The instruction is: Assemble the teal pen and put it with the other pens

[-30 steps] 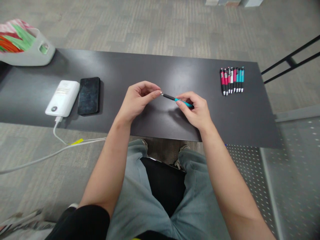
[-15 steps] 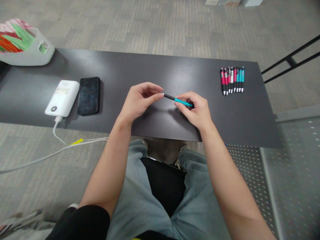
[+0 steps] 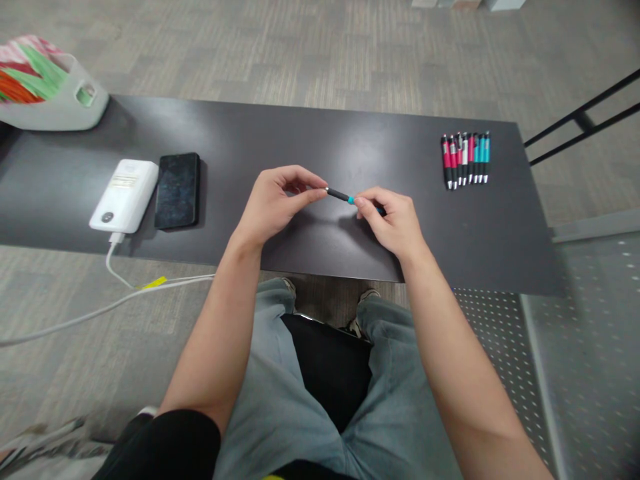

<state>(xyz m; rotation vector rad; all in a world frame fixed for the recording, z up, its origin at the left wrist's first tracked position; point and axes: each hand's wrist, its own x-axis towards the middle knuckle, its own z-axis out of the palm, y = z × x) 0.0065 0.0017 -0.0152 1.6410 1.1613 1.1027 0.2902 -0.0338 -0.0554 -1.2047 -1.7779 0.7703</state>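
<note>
A pen (image 3: pixel 339 194) with a black grip and a turquoise barrel spans the gap between my two hands, above the dark table (image 3: pixel 320 253). My left hand (image 3: pixel 280 200) pinches its silvery tip between thumb and fingertips. On the barrel, my right hand (image 3: pixel 387 215) is closed, its thumb and fingers covering most of the turquoise part. The dark far end of the pen shows just past those fingers.
Several red, white and turquoise pens (image 3: pixel 465 160) lie in a row at the table's right. On the left are a black phone (image 3: pixel 177 191), a white power bank (image 3: pixel 125 197) with a cable (image 3: pixel 100 313), and a white basket (image 3: pixel 75 113) holding colourful items.
My right thumb and fingers have shifted over the turquoise barrel and now hide more of it. My left hand keeps its pinch at the tip.
</note>
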